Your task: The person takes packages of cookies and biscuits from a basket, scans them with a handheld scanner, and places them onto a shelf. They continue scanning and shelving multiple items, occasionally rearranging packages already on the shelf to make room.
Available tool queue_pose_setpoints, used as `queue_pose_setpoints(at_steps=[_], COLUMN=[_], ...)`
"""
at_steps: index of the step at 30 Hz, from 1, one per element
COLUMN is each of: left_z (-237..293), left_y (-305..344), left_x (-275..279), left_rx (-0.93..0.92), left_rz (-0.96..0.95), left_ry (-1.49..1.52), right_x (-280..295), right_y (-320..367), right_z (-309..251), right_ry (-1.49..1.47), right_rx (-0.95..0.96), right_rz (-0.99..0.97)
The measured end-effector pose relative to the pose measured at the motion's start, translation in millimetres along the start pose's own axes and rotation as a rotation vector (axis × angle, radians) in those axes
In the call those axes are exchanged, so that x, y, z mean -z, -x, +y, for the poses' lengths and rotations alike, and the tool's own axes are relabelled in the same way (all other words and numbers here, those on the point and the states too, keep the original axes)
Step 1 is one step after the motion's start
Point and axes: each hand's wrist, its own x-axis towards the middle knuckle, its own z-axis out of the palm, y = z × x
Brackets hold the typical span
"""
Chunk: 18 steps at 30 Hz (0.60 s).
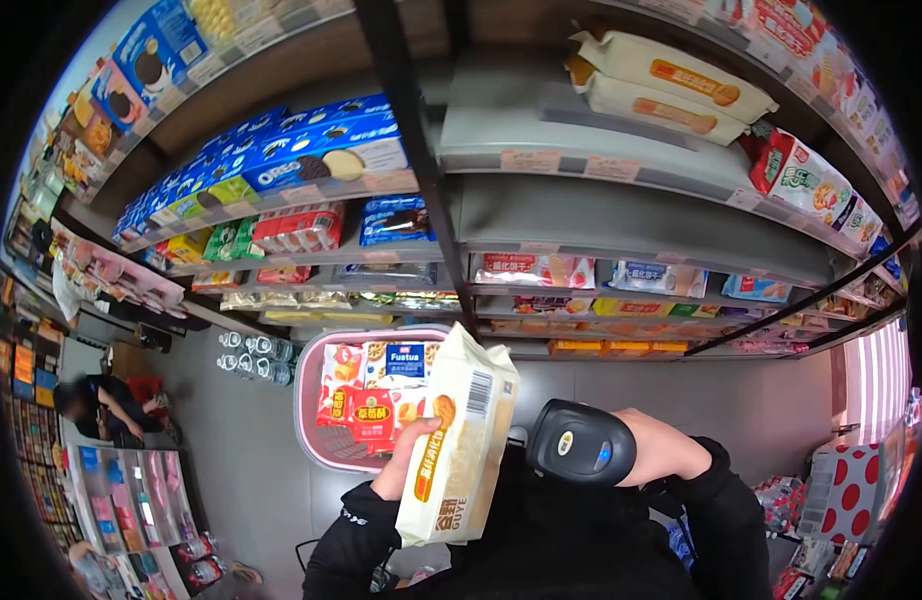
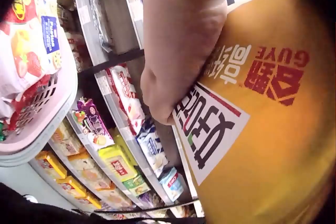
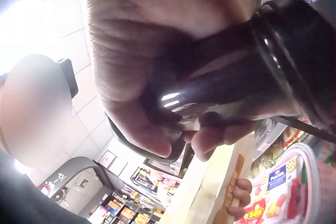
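My left hand (image 1: 407,460) grips a long cream biscuit package (image 1: 471,430) by its left side, in front of my body. In the left wrist view the fingers of the left hand (image 2: 181,40) lie along the package's yellow-orange side (image 2: 262,129). My right hand (image 1: 661,447) holds a black handheld scanner (image 1: 581,443) just right of the package. The right wrist view shows the right hand (image 3: 136,61) curled round the scanner's dark handle (image 3: 220,77). A pink basket (image 1: 306,425) with red and white snack packs (image 1: 373,412) stands left of the package.
Shelves (image 1: 541,165) of packaged snacks stretch across the front, with two similar cream packages (image 1: 671,85) at upper right. Bottled water (image 1: 253,358) stands on the floor left of the basket. A person (image 1: 106,410) sits at far left. A dotted box (image 1: 846,490) is at right.
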Motion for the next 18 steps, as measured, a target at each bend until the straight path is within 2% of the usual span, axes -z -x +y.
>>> queue_pose_setpoints(at_steps=[3, 10, 13, 18], left_z=[2.9, -7.5, -10.0, -10.6], left_y=[-4.9, -54.6, -67.2, -94.5], left_x=[-29.8, -67.0, -105.2, -125.7], left_rx=[0.09, 0.228, 0.218, 0.261], left_rz=[0.0, -0.035, -0.015, -0.028], left_ry=[-0.095, -0.097, -0.06, -0.097], right_x=[13.8, 59.3, 76.5, 100.7], right_y=[12.7, 50.6, 64.4, 82.4], right_z=[11.3, 25.6, 33.5, 48.8], right_ry=[0.028, 0.027, 0.022, 0.058], right_rx=[0.0, -0.017, -0.035, 0.005], right_rz=[0.002, 0.068, 0.096, 0.132])
